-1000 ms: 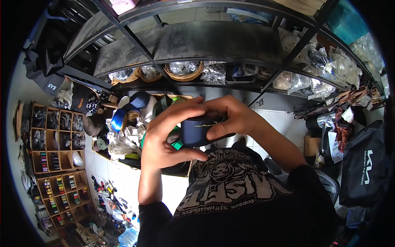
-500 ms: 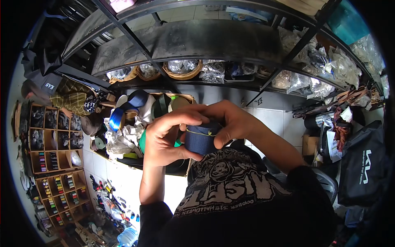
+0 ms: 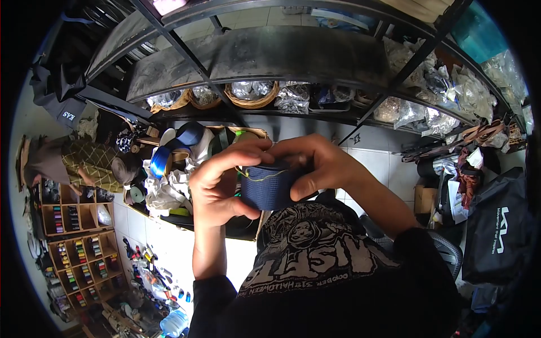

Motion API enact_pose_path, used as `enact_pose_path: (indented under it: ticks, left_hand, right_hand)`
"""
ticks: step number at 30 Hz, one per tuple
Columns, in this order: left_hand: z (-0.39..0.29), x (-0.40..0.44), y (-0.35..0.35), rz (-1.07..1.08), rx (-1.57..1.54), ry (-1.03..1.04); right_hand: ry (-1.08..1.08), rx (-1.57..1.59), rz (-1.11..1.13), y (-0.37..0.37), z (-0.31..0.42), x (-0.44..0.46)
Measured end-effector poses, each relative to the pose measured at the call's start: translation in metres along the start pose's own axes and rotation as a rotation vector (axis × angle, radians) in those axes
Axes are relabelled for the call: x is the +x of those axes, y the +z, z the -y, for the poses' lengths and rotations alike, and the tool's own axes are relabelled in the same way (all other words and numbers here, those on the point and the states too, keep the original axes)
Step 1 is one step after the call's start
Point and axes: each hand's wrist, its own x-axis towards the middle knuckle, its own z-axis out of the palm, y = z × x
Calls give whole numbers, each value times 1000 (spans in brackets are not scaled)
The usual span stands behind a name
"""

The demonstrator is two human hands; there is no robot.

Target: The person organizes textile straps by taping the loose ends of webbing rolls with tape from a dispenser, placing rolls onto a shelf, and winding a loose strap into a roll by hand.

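1. At 12 o'clock, a black metal rack (image 3: pixel 304 53) spans your view; plastic-wrapped goods crowd its 2 o'clock end.
2. Your black printed shirt (image 3: pixel 349 287) fills the space from 5 to 6 o'clock.
3. At 8 o'clock you have the wooden cubbies (image 3: pixel 79 237), with spools of coloured thread standing in their compartments.
4. Another person, in a patterned garment (image 3: pixel 93 163), bends by the top of those cubbies at 9 o'clock.
5. Between 3 and 4 o'clock hangs or leans a black bag (image 3: pixel 499 225) with white lettering; you cannot tell which.
6. Just beyond your left hand, from 9 to 11 o'clock, sits a box (image 3: pixel 259 133) heaped with rolls and white ruffled strips (image 3: pixel 169 194).
7. Your left hand (image 3: pixel 217 183) curves in a wide C, fingertips on top of the navy roll, thumb at its lower edge towards 7 o'clock.
8. Your right hand (image 3: pixel 321 166) pinches the same roll from 3 o'clock, thumb pressed to its near side.
9. The navy roll (image 3: pixel 265 191) is at the dial's centre, raised between both hands.
10. A yellow-green thread (image 3: pixel 262 179) sags across the roll's upper near side.
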Motion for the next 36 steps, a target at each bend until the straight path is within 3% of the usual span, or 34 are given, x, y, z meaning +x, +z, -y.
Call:
enact_pose_path:
  ticks: [3, 7, 11, 15, 22, 26, 30, 36]
  left_hand:
    - [16, -3, 10, -35, -293, -14]
    - [17, 2, 7, -42, -222, 4]
    - [-17, 16, 2, 107, 482, 51]
    - [-47, 25, 8, 221, 996, 52]
    - [-16, 16, -1, 78, 393, 168]
    - [-1, 7, 1, -4, 155, 159]
    - [-7, 9, 0, 18, 244, 105]
    - [-44, 24, 16, 155, 896, 151]
  right_hand:
    - [49, 149, 45, 6, -7, -2]
    - [-23, 106, -50, 7, -16, 0]
    - [-29, -207, -176, 12, 3, 1]
    - [-49, -476, -208, 14, 12, 1]
    - [-193, -426, -133, 16, 10, 2]
    - [-97, -361, -82, 13, 10, 0]
    - [-74, -356, -117, 12, 7, -1]
    - [-83, -561, -187, 12, 15, 0]
